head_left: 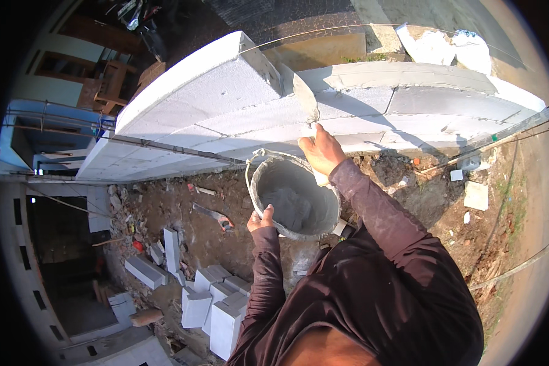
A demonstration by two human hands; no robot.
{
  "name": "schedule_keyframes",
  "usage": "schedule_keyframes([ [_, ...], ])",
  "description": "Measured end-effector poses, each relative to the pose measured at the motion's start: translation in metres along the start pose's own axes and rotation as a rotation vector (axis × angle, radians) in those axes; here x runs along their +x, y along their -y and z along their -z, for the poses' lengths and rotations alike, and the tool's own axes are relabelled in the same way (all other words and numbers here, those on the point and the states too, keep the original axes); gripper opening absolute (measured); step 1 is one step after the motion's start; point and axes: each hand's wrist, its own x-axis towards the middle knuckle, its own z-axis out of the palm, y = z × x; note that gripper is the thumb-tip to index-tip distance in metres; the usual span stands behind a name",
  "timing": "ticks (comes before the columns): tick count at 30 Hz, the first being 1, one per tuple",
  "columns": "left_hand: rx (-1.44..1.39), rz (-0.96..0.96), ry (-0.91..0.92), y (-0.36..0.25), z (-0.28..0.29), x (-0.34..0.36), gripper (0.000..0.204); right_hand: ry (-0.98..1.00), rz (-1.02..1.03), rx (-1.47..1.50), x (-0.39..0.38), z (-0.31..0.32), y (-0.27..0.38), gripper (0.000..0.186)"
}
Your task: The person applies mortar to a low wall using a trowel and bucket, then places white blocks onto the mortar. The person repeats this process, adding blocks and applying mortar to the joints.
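Blocks [215, 308], pale and boxy, lie in a loose heap on the dirt [229, 189], down on my left. A bit farther right and up, a handsaw [210, 213] with an orange grip lies flat; a foot put down there without looking could get cut. Next is my left hand [262, 221], gripping the near left edge of the bucket [280, 171] with the thumb over the rim. The bucket is right in front of me, just this side of the wall, with wet grey mortar [287, 206] inside. I cannot tell what holds it up underneath, so if my fingers slip, it could tip and spill. Above it, the trowel [305, 97] points up at the block wall [363, 100]; I cannot tell if they touch. My right hand [323, 151] is closed around its handle, and a dusty grip could let it twist and drop mortar. White sacks [473, 52] lie far right, past the wall.
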Motion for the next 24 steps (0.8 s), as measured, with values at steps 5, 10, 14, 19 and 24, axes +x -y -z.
schedule_keyframes([
  [5, 0.068, 0.001, -0.054, 0.008, 0.013, -0.008, 0.022, 0.027, 0.107, -0.068, 0.060, -0.020, 0.041, 0.046],
  [10, 0.025, 0.042, -0.087, 0.014, 0.024, -0.012, 0.018, -0.054, 0.099, 0.224, 0.056, 0.017, 0.050, 0.048],
  [14, -0.016, 0.037, -0.092, 0.021, 0.026, -0.013, 0.017, 0.153, -0.123, 0.405, 0.025, 0.025, 0.031, 0.046],
  [19, -0.003, 0.058, -0.076, 0.008, 0.017, -0.013, 0.018, 0.193, -0.220, 0.339, 0.021, 0.005, 0.023, 0.043],
  [24, -0.028, 0.050, -0.081, 0.024, 0.026, -0.005, 0.020, 0.163, -0.120, 0.417, 0.005, 0.008, 0.050, 0.043],
])
